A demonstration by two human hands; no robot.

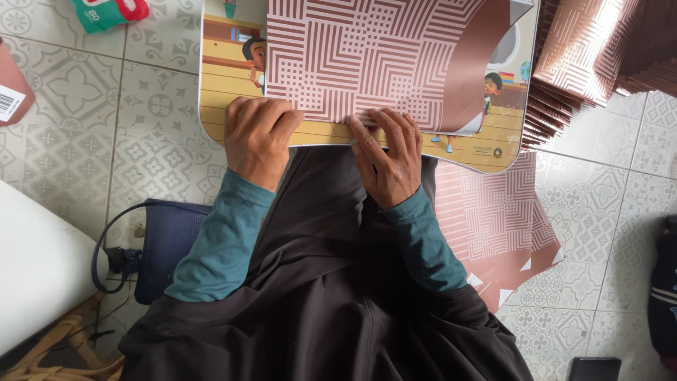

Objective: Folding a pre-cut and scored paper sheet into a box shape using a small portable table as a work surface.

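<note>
On a patterned grey tiled floor (155,141), a person sits with a small lap table (211,92) across the knees, its top printed with a cartoon classroom scene. On the table lies a brown paper sheet (367,56) with white geometric line patterns, flat over most of the top, right edge curled up showing plain brown underside. Sheet looks light, thin, floppy, creases easily, probably a bit slick; best held by pinning the near edge flat and pinching at the fold line, not at the loose curl. Stack of similar folded brown pieces (585,63) at upper right, another patterned sheet (493,219) on the floor beside the right knee. Dark blue bag (169,247) lower left, white surface (35,268) at left edge, green and red packet (106,13) top left. Left hand (259,141) curled, knuckles down, pressing the table's near edge, nothing gripped. Right hand (389,159) fingers spread apart, tips pressing the sheet's near edge flat.
</note>
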